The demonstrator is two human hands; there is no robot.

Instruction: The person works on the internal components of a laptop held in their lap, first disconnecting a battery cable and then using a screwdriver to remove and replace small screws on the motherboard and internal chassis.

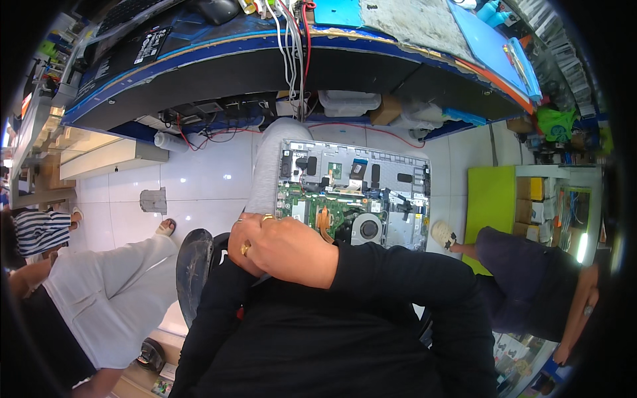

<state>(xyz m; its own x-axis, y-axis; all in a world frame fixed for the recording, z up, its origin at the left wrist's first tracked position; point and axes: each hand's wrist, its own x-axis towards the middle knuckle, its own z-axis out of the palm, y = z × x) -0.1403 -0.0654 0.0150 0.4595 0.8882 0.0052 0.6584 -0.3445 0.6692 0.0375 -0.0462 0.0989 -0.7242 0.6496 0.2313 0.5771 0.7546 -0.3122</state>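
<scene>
My right hand [292,249] reaches across my body to the left, its fingers curled down over the end of my left sleeve [225,282]. Gold rings show at the finger area. What the curled fingers grip is hidden. My left hand is mostly or wholly covered there, so its fingers cannot be made out. Just beyond the hands, an opened laptop base [405,235] rests on my lap, its inside facing up. It bears a green circuit board [302,205], a copper heat pipe [323,222], a round cooling fan [366,229] and a loose-looking ribbon cable [358,169].
Ahead stands a workbench [345,73] with a grey mat [405,23], a blue folder [488,46] and a mouse [219,10]. White and red cables [292,60] hang over its front edge. One person [106,298] is at the left, another [531,292] at the right.
</scene>
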